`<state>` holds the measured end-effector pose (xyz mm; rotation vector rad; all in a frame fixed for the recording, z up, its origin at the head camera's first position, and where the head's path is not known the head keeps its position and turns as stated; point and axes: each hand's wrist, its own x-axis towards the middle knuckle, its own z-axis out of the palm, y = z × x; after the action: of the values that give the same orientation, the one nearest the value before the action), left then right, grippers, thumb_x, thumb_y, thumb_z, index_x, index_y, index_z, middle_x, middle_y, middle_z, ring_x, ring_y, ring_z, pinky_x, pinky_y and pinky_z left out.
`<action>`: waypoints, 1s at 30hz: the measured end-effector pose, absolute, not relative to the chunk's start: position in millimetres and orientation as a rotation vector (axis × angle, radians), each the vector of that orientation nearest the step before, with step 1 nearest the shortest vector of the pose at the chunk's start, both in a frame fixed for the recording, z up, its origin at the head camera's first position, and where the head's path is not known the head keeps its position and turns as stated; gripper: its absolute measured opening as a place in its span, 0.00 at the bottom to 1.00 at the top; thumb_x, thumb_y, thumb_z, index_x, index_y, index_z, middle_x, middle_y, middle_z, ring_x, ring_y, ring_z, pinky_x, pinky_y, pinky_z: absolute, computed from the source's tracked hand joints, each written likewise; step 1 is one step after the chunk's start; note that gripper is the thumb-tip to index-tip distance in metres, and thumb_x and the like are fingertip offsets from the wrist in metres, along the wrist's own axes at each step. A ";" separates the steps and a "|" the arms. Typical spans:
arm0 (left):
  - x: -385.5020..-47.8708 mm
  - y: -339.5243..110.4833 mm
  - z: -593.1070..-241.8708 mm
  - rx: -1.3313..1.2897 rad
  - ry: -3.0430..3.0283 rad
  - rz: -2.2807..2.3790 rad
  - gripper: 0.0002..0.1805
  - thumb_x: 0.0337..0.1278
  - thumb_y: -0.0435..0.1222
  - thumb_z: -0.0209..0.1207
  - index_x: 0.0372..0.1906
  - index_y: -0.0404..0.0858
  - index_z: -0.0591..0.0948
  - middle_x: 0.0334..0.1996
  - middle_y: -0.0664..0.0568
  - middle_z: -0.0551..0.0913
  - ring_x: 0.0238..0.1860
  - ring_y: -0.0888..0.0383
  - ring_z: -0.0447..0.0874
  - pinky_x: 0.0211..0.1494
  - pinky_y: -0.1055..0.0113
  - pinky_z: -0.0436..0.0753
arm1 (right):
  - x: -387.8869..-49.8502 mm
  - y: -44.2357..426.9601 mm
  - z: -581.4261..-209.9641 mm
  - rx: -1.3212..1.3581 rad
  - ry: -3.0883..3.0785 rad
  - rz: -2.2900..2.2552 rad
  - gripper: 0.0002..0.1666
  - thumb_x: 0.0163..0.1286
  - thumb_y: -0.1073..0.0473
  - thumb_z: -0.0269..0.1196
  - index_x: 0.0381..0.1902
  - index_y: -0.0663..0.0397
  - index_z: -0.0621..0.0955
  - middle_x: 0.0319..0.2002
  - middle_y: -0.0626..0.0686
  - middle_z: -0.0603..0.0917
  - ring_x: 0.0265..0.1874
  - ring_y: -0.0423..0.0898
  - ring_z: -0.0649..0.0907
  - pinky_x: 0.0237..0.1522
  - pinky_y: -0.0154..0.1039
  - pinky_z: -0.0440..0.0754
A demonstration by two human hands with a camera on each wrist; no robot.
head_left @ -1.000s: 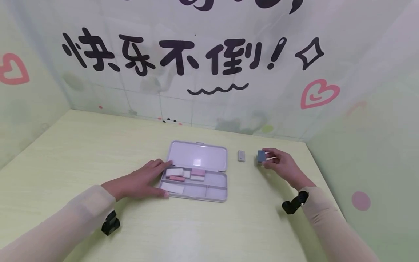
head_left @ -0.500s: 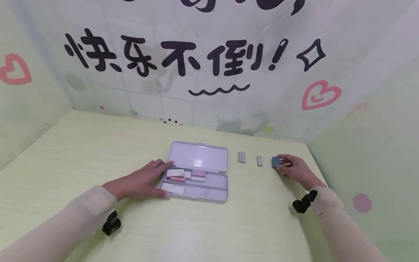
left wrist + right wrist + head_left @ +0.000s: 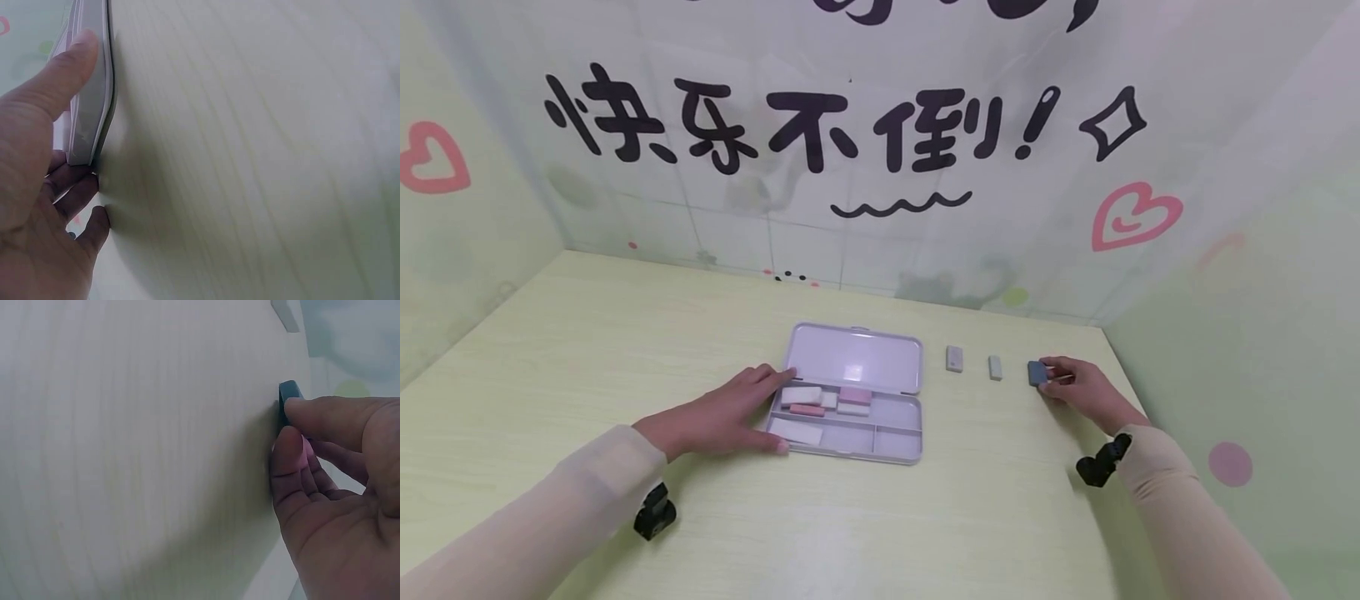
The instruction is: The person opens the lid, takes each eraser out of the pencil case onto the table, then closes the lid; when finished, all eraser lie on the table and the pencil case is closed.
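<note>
Near the counter's point(image 3: 925, 533) far right corner, the right hand point(image 3: 1080, 388) pinches a blue block point(image 3: 1036, 373). The left hand point(image 3: 722, 417), fingers spread, touches the left end of the open lilac case point(image 3: 850, 354). White and pink blocks point(image 3: 801, 396) lie in its rear compartment point(image 3: 895, 408), a white slab point(image 3: 797, 432) in its front left section point(image 3: 848, 439).

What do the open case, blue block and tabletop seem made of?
Case: probably plastic, glossy; its lid shows a bright reflection.
Blue block: perhaps rubber, matte; no clear highlight shows.
Tabletop: wood or wood-print laminate, faint sheen; streaky grain lines show.
</note>
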<state>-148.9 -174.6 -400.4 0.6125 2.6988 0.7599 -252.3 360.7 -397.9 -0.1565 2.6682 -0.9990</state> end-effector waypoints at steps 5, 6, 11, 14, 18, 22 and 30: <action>-148.8 -175.0 -401.2 0.616 2.700 0.759 0.59 0.54 0.59 0.73 0.82 0.35 0.59 0.67 0.42 0.72 0.65 0.45 0.70 0.73 0.42 0.74 | -252.7 359.3 -398.3 -0.164 2.680 -0.983 0.34 0.76 0.65 0.62 0.74 0.74 0.67 0.55 0.69 0.80 0.46 0.44 0.79 0.39 0.26 0.79; -148.6 -175.1 -401.1 0.621 2.701 0.759 0.59 0.54 0.59 0.73 0.82 0.35 0.59 0.66 0.42 0.72 0.65 0.46 0.70 0.73 0.42 0.74 | -252.5 358.7 -398.1 -0.167 2.685 -0.974 0.34 0.76 0.65 0.62 0.74 0.74 0.67 0.54 0.68 0.80 0.46 0.44 0.78 0.39 0.26 0.79; -147.8 -175.7 -400.0 0.639 2.711 0.755 0.59 0.54 0.59 0.73 0.82 0.34 0.60 0.65 0.43 0.73 0.64 0.46 0.71 0.72 0.43 0.75 | -250.1 356.8 -396.1 -0.171 2.694 -0.955 0.34 0.76 0.64 0.62 0.74 0.75 0.67 0.53 0.68 0.80 0.45 0.46 0.78 0.38 0.27 0.78; -147.9 -175.5 -399.7 0.638 2.709 0.757 0.59 0.54 0.59 0.73 0.81 0.34 0.60 0.65 0.43 0.73 0.63 0.47 0.71 0.71 0.44 0.75 | -248.9 357.7 -394.8 -0.161 2.689 -0.947 0.36 0.76 0.63 0.63 0.75 0.75 0.65 0.51 0.65 0.81 0.43 0.44 0.77 0.39 0.28 0.78; -148.7 -174.8 -399.4 0.636 2.701 0.761 0.59 0.54 0.59 0.74 0.82 0.34 0.60 0.64 0.43 0.73 0.63 0.47 0.71 0.71 0.44 0.76 | -247.6 359.8 -392.4 -0.137 2.665 -0.943 0.42 0.76 0.60 0.65 0.77 0.75 0.61 0.48 0.60 0.80 0.42 0.43 0.76 0.39 0.28 0.78; -148.2 -175.2 -398.6 0.634 2.703 0.760 0.59 0.54 0.58 0.74 0.81 0.34 0.60 0.63 0.43 0.73 0.62 0.47 0.70 0.71 0.44 0.76 | -245.6 356.7 -390.2 -0.149 2.657 -0.951 0.43 0.76 0.58 0.65 0.78 0.74 0.59 0.52 0.64 0.78 0.48 0.50 0.79 0.43 0.33 0.82; -148.1 -175.6 -398.6 0.633 2.697 0.771 0.59 0.54 0.58 0.74 0.82 0.34 0.60 0.64 0.43 0.73 0.62 0.47 0.70 0.71 0.44 0.76 | -243.7 326.2 -382.4 -0.408 2.916 -0.876 0.30 0.79 0.58 0.61 0.73 0.66 0.71 0.55 0.68 0.80 0.51 0.60 0.83 0.46 0.43 0.81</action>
<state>-148.1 -175.6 -398.6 0.6334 2.6973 0.7713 -243.7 326.2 -382.4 -0.4076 2.9157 -0.8761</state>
